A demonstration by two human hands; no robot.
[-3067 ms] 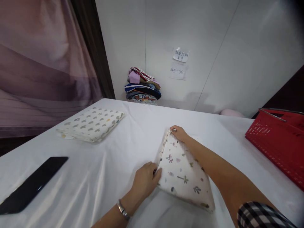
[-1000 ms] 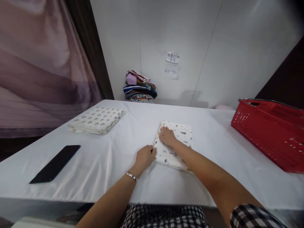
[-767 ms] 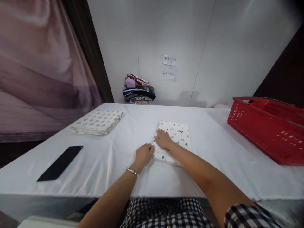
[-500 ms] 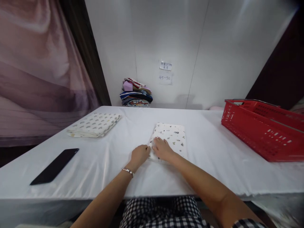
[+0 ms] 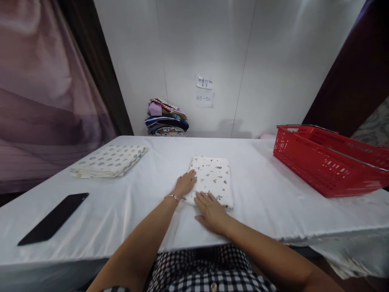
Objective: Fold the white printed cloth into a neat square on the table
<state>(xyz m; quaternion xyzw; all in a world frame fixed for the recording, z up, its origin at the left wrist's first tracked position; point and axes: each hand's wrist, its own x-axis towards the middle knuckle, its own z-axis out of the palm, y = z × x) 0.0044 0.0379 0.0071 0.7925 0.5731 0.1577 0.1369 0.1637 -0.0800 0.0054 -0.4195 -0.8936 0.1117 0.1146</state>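
Note:
A folded white cloth (image 5: 214,176) with small printed figures lies flat on the white-covered table (image 5: 249,174) in front of me. My left hand (image 5: 185,183) rests on its left edge, fingers stretched out and pointing away from me. Across the near edge of the cloth lies my right hand (image 5: 212,211), its fingers spread and its palm partly over the table. Neither hand grips anything. Some of the cloth's left and near edges are hidden under my hands.
On the left lie another folded cloth (image 5: 111,161) with grey heart-like shapes and a black phone-like slab (image 5: 54,219). A red basket (image 5: 322,170) stands on the right. Behind the table is a fabric stack (image 5: 167,119); paper notes (image 5: 204,91) hang on the wall.
My left hand has opened from a closed pose and moved forward onto the cloth's left edge. The right hand has drawn back to the near edge. My view has shifted slightly right.

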